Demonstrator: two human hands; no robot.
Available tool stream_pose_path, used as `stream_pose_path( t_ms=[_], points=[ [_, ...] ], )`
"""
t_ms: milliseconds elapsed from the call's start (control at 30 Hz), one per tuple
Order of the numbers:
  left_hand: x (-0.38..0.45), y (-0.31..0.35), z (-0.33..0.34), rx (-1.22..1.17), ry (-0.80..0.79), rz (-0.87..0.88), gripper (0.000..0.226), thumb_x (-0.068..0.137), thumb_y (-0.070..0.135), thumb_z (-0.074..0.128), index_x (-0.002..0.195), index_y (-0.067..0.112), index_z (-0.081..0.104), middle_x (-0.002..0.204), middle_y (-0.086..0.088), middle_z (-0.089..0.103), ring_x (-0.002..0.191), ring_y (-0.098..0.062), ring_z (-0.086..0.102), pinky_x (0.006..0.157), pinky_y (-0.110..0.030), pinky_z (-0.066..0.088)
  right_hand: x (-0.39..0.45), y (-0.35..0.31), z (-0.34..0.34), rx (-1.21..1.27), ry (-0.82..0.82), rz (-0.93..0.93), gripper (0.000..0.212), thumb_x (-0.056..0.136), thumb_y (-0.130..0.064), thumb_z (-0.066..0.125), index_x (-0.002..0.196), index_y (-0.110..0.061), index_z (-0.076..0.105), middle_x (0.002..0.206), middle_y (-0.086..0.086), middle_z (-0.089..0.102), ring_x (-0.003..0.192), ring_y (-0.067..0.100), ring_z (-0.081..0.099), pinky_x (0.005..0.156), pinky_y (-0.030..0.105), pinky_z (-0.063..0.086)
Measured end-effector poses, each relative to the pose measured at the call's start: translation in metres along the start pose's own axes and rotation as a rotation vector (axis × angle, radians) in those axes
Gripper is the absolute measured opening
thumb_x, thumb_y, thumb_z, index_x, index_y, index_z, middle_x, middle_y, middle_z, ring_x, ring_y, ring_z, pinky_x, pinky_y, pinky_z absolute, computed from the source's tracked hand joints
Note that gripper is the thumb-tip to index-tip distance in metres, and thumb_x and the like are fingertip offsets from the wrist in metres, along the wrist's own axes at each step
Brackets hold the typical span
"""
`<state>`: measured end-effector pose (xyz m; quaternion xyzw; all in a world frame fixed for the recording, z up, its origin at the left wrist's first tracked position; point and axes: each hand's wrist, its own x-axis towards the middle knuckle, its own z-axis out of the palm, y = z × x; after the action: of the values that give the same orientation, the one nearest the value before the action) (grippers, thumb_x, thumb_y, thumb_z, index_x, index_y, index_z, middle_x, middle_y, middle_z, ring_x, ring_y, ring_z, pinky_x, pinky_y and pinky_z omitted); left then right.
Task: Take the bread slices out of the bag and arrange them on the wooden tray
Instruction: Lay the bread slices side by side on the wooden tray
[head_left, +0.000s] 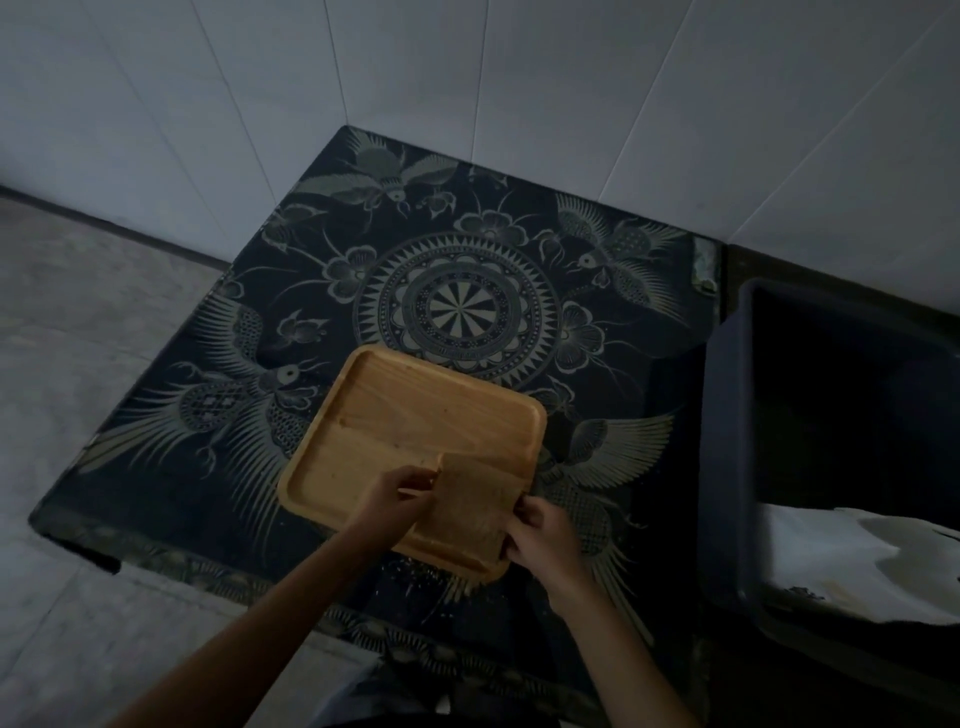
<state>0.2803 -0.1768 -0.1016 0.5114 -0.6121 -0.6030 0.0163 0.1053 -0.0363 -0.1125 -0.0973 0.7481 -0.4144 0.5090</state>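
A square wooden tray (395, 415) with a raised rim lies on a dark patterned cloth (467, 270). One brown bread slice (470, 506) is over the tray's near right corner. My left hand (397, 493) pinches the slice's left edge. My right hand (540, 535) grips its right edge. I cannot tell whether the slice rests flat on the tray or is held just above it. The rest of the tray holds no bread. No bread bag is clearly visible.
A dark plastic bin (737, 415) stands at the right, with something white and crumpled (841, 551) inside its near end. Tiled walls meet at a corner behind the cloth. Grey floor lies to the left. Crumbs dot the cloth near the tray's front edge.
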Motion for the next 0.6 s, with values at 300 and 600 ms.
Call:
stream_pose_path(
  t_ms=[300,600],
  points=[
    [-0.019,0.015,0.015,0.114,0.068,-0.032,0.04,0.094,0.018,0.065,0.134,0.015,0.063,0.124,-0.004,0.069,0.105,-0.019,0.069,0.095,-0.042,0.058,-0.005,0.001,-0.01,-0.004,-0.057,-0.034,0.025,0.09,-0.03,0.08,0.111,-0.028,0.067,0.104,-0.005,0.074,0.085,0.01,0.075,0.071,0.035,0.067],
    [-0.017,0.012,0.019,-0.032,0.147,-0.176,0.028,0.09,0.013,0.071,0.118,0.013,0.07,0.114,-0.009,0.071,0.097,-0.02,0.067,0.079,-0.034,0.056,-0.003,-0.001,-0.015,-0.014,-0.088,-0.079,0.024,0.092,-0.026,0.077,0.106,-0.034,0.059,0.098,-0.004,0.07,0.067,0.01,0.073,0.069,0.04,0.067]
  ],
)
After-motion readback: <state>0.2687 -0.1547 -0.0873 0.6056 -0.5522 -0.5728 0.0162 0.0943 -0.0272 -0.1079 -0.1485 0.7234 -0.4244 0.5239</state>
